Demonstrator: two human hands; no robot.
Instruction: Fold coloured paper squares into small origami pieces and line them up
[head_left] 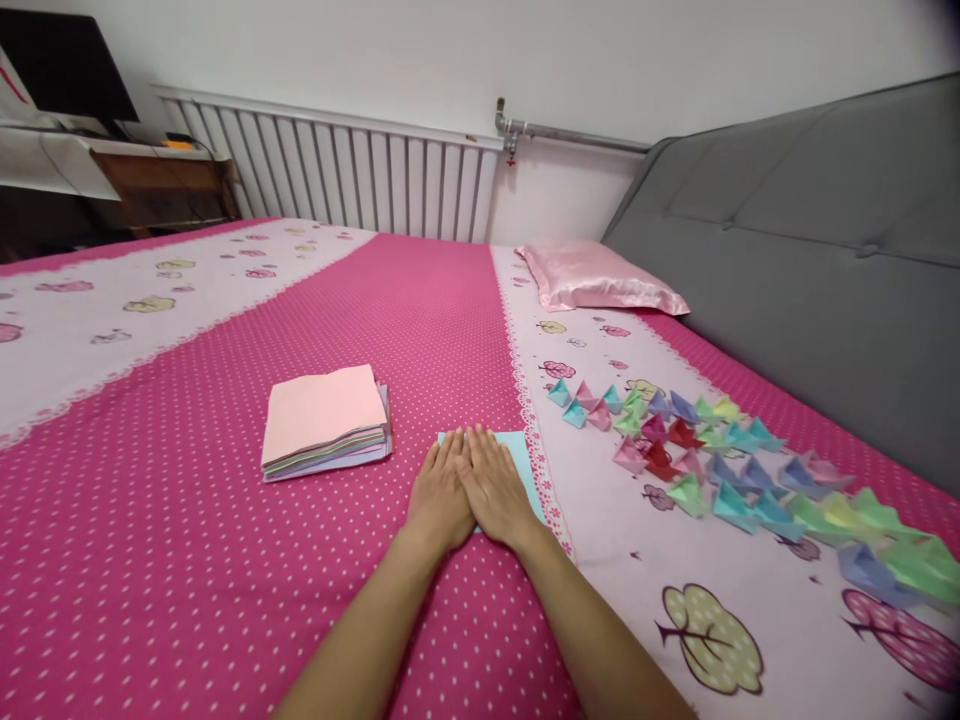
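Observation:
A light blue sheet of paper [527, 470] lies on the bed under both of my hands. My left hand [441, 492] rests flat over its left part, fingers stretched out and pointing away from me. Beside it, my right hand [496, 488] presses flat on the same sheet, its thumb overlapping the left hand. Much of the sheet is hidden beneath the palms. To the left sits a stack of coloured paper [322, 412] with a pale pink sheet on top. Over on the right stand rows of small folded paper boats [739, 505] in blue, green, pink, red and yellow.
The bed sheet [187, 560] is pink with white dots and printed bands. A pink pillow [596, 277] lies by the grey headboard [810, 230]. Along the wall runs a white radiator [352, 170]; a desk with a monitor [67, 65] stands at the far left.

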